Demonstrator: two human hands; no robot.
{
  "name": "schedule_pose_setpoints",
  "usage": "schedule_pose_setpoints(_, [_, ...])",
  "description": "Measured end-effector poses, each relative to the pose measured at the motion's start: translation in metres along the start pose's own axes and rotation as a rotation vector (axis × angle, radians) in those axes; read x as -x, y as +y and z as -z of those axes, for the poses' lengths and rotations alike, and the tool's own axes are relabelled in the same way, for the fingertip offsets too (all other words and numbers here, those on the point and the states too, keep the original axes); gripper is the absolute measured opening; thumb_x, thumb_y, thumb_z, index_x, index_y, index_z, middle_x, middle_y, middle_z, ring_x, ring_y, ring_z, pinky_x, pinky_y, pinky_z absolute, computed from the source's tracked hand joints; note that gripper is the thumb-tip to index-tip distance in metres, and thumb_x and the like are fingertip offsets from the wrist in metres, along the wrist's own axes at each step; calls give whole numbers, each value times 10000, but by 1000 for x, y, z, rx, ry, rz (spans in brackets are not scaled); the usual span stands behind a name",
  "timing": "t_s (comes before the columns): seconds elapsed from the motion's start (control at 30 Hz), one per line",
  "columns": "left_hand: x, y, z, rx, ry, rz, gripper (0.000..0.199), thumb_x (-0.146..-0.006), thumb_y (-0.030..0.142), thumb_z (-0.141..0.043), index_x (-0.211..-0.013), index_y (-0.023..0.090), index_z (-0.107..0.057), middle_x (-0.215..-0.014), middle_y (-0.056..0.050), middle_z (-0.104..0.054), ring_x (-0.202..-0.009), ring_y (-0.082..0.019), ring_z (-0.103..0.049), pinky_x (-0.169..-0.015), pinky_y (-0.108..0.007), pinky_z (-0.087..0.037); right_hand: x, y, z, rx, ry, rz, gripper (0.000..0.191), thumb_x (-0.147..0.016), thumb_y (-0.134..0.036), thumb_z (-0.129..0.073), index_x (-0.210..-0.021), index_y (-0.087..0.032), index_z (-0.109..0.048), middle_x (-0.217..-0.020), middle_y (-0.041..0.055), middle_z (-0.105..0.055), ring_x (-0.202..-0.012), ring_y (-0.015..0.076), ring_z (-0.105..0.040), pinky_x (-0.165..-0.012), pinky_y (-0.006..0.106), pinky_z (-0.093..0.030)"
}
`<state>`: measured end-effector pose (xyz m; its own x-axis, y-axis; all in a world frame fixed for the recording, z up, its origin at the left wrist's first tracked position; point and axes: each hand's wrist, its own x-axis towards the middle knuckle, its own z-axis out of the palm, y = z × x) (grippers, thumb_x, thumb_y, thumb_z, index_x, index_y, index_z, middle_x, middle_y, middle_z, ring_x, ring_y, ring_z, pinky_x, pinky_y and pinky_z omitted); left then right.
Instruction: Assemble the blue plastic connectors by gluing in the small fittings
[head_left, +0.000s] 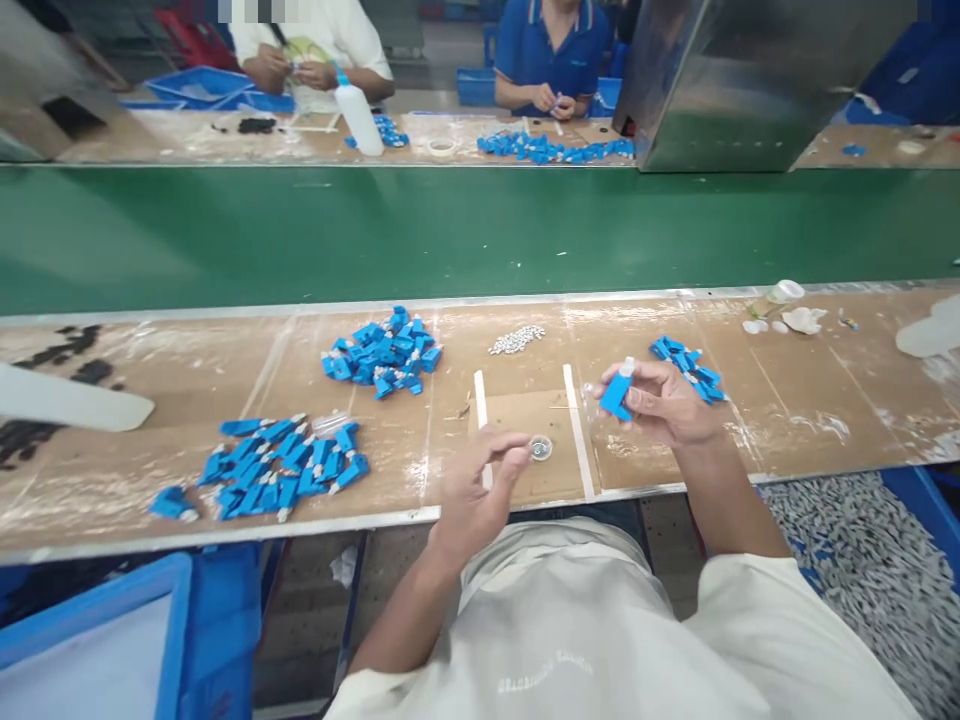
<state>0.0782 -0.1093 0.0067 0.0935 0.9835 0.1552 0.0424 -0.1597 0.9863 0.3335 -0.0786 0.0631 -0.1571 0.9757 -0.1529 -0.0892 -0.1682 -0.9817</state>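
Note:
My right hand is closed around a small blue plastic part with a whitish tip, held tilted above the bench. Something clear shows beside that part, too indistinct to name. My left hand hovers over the cardboard work area, thumb and forefinger stretched out and slightly apart, with nothing visible between them. Just beyond its fingertips lies a small round clear dish. White strips flank the dish on either side. Just past my right hand is a small pile of similar blue parts.
Blue parts lie in a far pile and a nearer pile on the left. Small silvery pieces sit ahead. A jar stands at right. Bins flank me below the bench. Two people work beyond a green belt.

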Motion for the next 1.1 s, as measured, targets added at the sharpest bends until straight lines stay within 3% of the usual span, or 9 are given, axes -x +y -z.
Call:
schedule_pose_setpoints(0.1, [-8, 9, -18, 99, -153, -44, 300, -948, 451, -640, -1089, 202, -732, -998, -115, -749, -865, -207, -743, -787, -334, -618, -1, 7, -16, -36, -60, -3, 525, -621, -642, -883, -916, -218, -793, -870, 92, -768, -669, 185, -675, -489, 260, -519])
schedule_pose_setpoints(0.2, [-14, 11, -31, 179, -139, -49, 389, -943, 496, -638, -1196, 205, -685, -1111, -142, -724, -943, -223, -735, -808, -347, -626, -5, 18, -27, 24, 0, 99, 441, -681, -605, -868, -905, -230, -811, -840, 69, -767, -665, 178, -671, -567, 298, -562])
schedule_pose_setpoints(0.37, [-22, -3, -41, 296, -96, 50, 502, -874, 604, -678, -1189, 213, -697, -1186, -136, -695, -1005, -240, -724, -782, -333, -634, -3, 30, -47, 333, 145, 333, 220, -748, -418, -875, -925, -293, -835, -927, 61, -771, -861, 231, -711, -767, 381, -615])
schedule_pose_setpoints(0.53, [-25, -28, -25, 477, -39, 227, 555, -720, 678, -787, -971, 185, -744, -968, -88, -745, -851, -203, -718, -700, -303, -598, 1, 38, -42, 307, 74, 243, 405, -720, -408, -892, -1099, -296, -802, -1043, 75, -744, -807, 208, -704, -720, 360, -622])
schedule_pose_setpoints(0.63, [-22, -43, -8, 655, 4, 364, 564, -655, 612, -871, -973, 162, -752, -932, -91, -756, -787, -167, -697, -651, -252, -553, -4, 59, -30, 354, 166, 206, 347, -734, -403, -869, -1036, -243, -810, -937, 62, -713, -720, 164, -657, -640, 301, -590])
schedule_pose_setpoints(0.73, [-20, -57, 5, 813, 17, 483, 490, -660, 482, -911, -979, 140, -763, -883, -87, -751, -675, -104, -633, -562, -187, -477, -10, 87, -25, 340, 210, 140, 302, -753, -411, -833, -973, -205, -810, -800, 35, -673, -648, 139, -606, -557, 262, -547])
schedule_pose_setpoints(0.83, [-19, -70, 9, 908, 32, 554, 424, -676, 368, -911, -1002, 137, -766, -837, -70, -737, -645, -83, -600, -531, -163, -437, -13, 109, -30, 296, 190, 54, 328, -755, -436, -822, -980, -197, -807, -786, 30, -666, -612, 127, -574, -504, 250, -519])
schedule_pose_setpoints(1.1, [-19, -77, 10, 955, 56, 622, 334, -730, 272, -861, -1010, 128, -748, -794, -59, -705, -628, -89, -566, -528, -181, -429, -20, 122, -43, 299, 202, 80, 224, -780, -409, -802, -874, -208, -824, -763, 13, -620, -545, 88, -477, -441, 229, -408])
